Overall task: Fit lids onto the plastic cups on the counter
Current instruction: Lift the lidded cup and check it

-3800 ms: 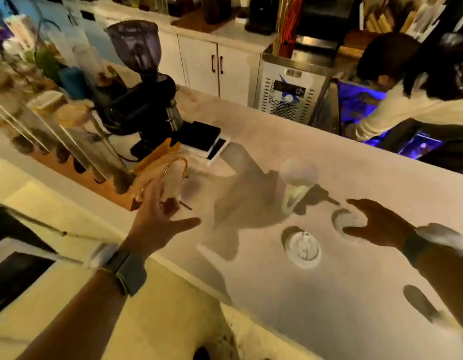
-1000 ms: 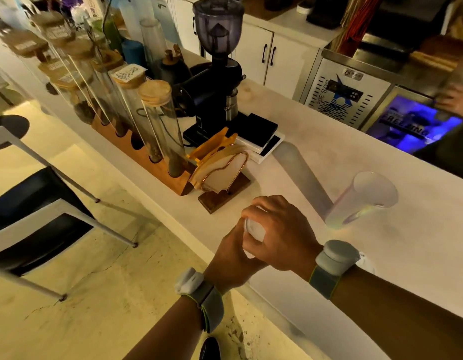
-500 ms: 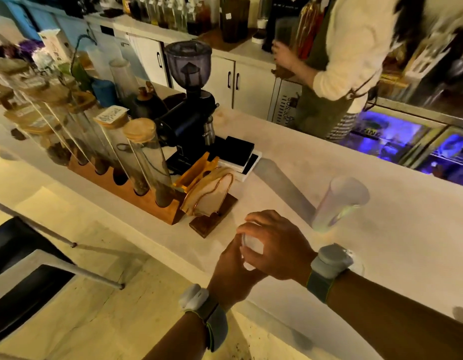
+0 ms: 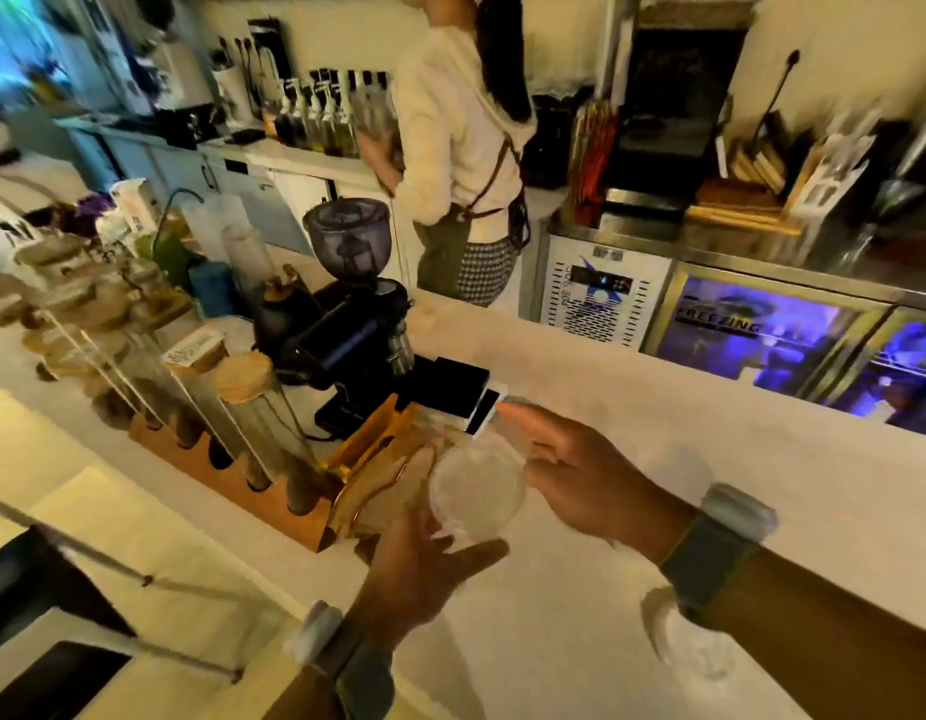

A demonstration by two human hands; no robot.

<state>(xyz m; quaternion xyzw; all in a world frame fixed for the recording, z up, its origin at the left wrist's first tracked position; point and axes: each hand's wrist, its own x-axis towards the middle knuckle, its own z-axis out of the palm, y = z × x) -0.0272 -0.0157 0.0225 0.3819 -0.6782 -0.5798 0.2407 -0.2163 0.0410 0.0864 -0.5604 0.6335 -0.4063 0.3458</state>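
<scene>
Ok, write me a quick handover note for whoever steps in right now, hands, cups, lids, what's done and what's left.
Left hand: cradling a clear plastic cup from below and the side, just above the counter edge, beside the wooden napkin holder.
Right hand: open, fingers spread, just right of the cup, holding nothing.
Cup looks capped with a pale lid, but the picture is blurred, so check the seal.
Another clear cup or lid sits on the counter under the right wrist; too blurred to tell which.
Left: set this cup down, then lid any other cups.
</scene>
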